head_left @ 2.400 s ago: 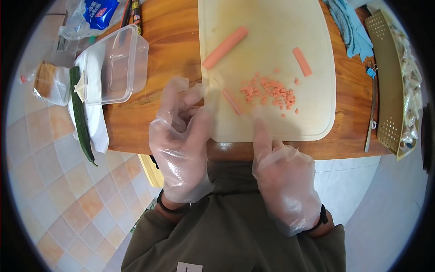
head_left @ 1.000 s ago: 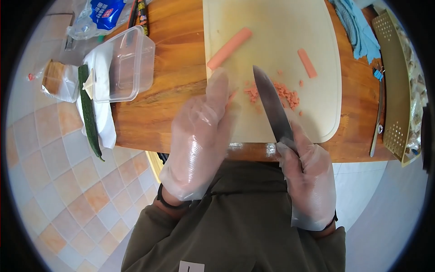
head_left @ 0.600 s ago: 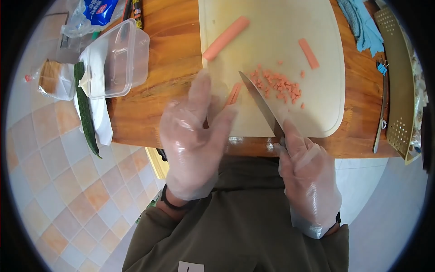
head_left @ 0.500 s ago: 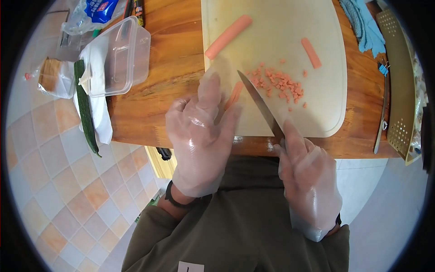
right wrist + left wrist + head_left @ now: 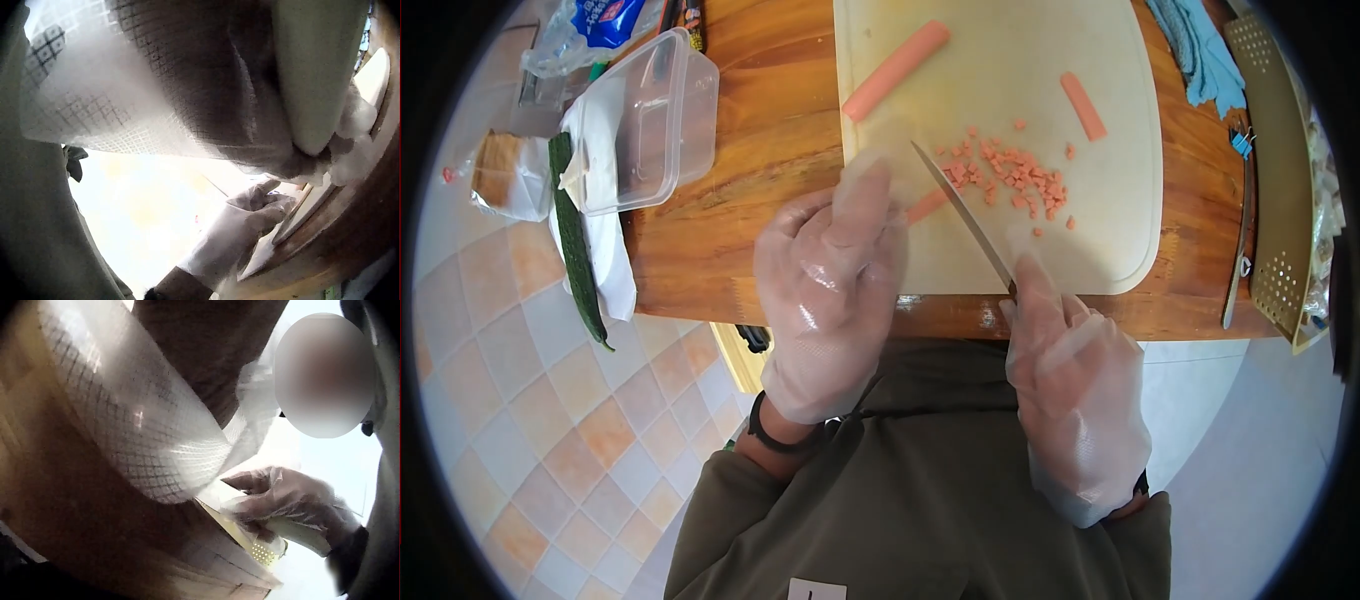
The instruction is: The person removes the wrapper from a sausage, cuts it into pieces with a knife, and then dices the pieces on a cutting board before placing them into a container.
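Observation:
In the head view my gloved left hand (image 5: 830,270) holds a pink sausage strip (image 5: 926,205) by its near end at the left side of the cutting board (image 5: 1100,230). My gloved right hand (image 5: 1080,400) grips a kitchen knife (image 5: 965,215), index finger along the blade. The blade slants up and left, its tip just beyond the strip. Its pale handle shows under the right hand in the right wrist view. Beside the blade lies a heap of diced sausage (image 5: 1030,178). A longer sausage piece (image 5: 897,70) and a short piece (image 5: 1082,105) lie farther up the board.
Left on the wooden table stand a clear plastic box (image 5: 685,125) and a cucumber (image 5: 575,240) reaching past the table edge. Wrapped bread (image 5: 498,175) sits farther left. At the right are a blue cloth (image 5: 1200,60), metal tongs (image 5: 1238,250) and a perforated basket (image 5: 1275,200).
The knife has moved left from over the diced heap to the strip, its blade tilting further left. The strip now slants more towards the blade. The left hand's fingers have drawn in closer around it.

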Demonstrator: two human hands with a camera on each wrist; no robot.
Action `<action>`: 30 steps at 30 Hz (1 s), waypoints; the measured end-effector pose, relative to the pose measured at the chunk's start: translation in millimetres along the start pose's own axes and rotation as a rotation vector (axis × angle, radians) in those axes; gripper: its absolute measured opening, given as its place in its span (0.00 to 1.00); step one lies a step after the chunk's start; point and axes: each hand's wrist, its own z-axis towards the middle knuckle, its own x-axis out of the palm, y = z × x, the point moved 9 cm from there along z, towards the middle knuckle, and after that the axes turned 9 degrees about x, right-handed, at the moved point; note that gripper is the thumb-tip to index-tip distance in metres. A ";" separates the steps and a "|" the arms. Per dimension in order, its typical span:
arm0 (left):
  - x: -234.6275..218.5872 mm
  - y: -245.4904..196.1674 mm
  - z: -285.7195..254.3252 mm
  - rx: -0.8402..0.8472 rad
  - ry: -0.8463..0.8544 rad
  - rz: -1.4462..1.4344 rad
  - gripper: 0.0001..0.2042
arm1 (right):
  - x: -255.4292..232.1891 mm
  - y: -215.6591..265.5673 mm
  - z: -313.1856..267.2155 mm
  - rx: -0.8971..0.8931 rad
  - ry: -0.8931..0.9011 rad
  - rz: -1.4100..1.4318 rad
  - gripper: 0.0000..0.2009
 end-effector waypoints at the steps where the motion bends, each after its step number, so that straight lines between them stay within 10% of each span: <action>1: -1.6 2.6 -2.6 -0.060 -0.010 -0.026 0.26 | -2.3 1.1 -0.4 -0.005 -0.043 -0.023 0.23; 4: -1.9 14.1 -20.2 -0.310 -0.116 -0.201 0.28 | -1.1 0.4 2.0 0.007 -0.052 -0.066 0.22; 30: 5.0 15.5 -26.6 -0.150 -0.084 -0.032 0.30 | 8.7 13.7 2.4 -0.059 -0.127 -0.394 0.31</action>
